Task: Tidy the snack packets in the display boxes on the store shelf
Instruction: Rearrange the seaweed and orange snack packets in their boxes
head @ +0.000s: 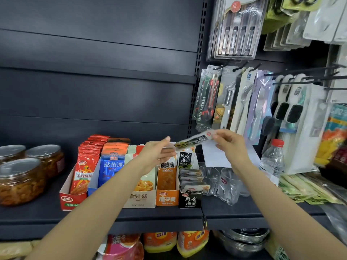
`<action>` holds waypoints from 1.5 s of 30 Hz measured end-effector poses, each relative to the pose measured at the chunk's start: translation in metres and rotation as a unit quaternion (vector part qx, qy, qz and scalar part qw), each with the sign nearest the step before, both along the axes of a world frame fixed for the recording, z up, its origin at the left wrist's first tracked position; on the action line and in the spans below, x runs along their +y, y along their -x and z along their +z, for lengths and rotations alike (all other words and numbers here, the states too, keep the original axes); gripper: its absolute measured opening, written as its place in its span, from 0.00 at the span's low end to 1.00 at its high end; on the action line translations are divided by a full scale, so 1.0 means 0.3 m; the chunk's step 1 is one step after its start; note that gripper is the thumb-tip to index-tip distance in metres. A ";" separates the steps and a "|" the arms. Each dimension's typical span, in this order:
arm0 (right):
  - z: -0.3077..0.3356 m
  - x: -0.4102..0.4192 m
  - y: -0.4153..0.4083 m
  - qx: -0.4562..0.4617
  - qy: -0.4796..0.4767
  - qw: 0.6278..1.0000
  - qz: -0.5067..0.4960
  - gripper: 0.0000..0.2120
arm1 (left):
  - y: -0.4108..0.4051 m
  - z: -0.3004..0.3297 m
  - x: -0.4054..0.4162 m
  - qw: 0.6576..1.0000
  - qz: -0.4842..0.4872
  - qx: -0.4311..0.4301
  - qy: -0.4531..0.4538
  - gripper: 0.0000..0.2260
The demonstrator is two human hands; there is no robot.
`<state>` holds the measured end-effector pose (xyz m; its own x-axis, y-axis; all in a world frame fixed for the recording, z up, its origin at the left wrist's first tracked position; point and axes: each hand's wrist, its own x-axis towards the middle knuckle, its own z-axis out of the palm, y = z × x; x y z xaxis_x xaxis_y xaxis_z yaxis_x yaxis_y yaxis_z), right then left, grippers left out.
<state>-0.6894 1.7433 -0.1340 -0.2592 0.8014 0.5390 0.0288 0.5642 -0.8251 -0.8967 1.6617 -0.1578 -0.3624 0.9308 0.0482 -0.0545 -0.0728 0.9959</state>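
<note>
We hold one seaweed snack packet stretched between both hands above the black seaweed display box, its long axis running left-low to right-high. Our right hand pinches the upper end; our left hand grips the lower end between thumb and fingers. The box lies directly below, nearer our left hand, so the packet likely drops in there.

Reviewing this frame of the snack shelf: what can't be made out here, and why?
- Head view: the printing on the held packet, seen nearly edge-on and blurred.
- The blue box, partly behind the left forearm.
- The small print on the black box, too small.
- The bottom-shelf goods, cut by the frame's lower edge.
- How the left hand grips the packet, since its fingertips are hidden.
</note>
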 end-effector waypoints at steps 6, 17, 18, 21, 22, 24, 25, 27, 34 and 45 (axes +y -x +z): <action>-0.035 -0.017 -0.024 -0.022 0.066 0.998 -0.007 0.14 | -0.009 -0.004 -0.043 0.998 0.026 -0.010 -0.060 0.11; -0.068 -0.077 -0.044 0.014 0.083 0.993 0.086 0.21 | -0.010 -0.022 -0.093 0.961 0.071 0.237 -0.123 0.24; -0.070 -0.076 -0.047 0.011 0.080 0.993 0.083 0.22 | -0.010 -0.026 -0.094 0.962 0.067 0.235 -0.122 0.24; -0.074 -0.079 -0.053 0.012 0.075 0.994 0.078 0.23 | -0.013 -0.033 -0.095 0.964 0.061 0.227 -0.122 0.25; -0.075 -0.079 -0.055 0.016 0.074 0.994 0.079 0.23 | -0.015 -0.032 -0.095 0.964 0.062 0.227 -0.124 0.25; -0.074 -0.082 -0.061 0.028 0.075 0.993 0.084 0.23 | -0.018 -0.027 -0.092 0.963 0.068 0.227 -0.127 0.25; -0.074 -0.082 -0.063 0.031 0.076 0.993 0.086 0.22 | -0.019 -0.024 -0.091 0.963 0.071 0.228 -0.128 0.25; -0.073 -0.083 -0.066 0.033 0.074 0.993 0.091 0.22 | -0.020 -0.021 -0.088 0.962 0.073 0.231 -0.127 0.25; -0.065 -0.079 -0.065 0.066 0.108 0.987 0.100 0.19 | -0.002 -0.035 -0.093 0.983 0.057 0.152 -0.085 0.21; -0.014 -0.051 -0.045 -0.043 -0.126 0.989 -0.069 0.05 | -0.031 -0.015 -0.052 0.994 0.035 0.105 -0.009 0.09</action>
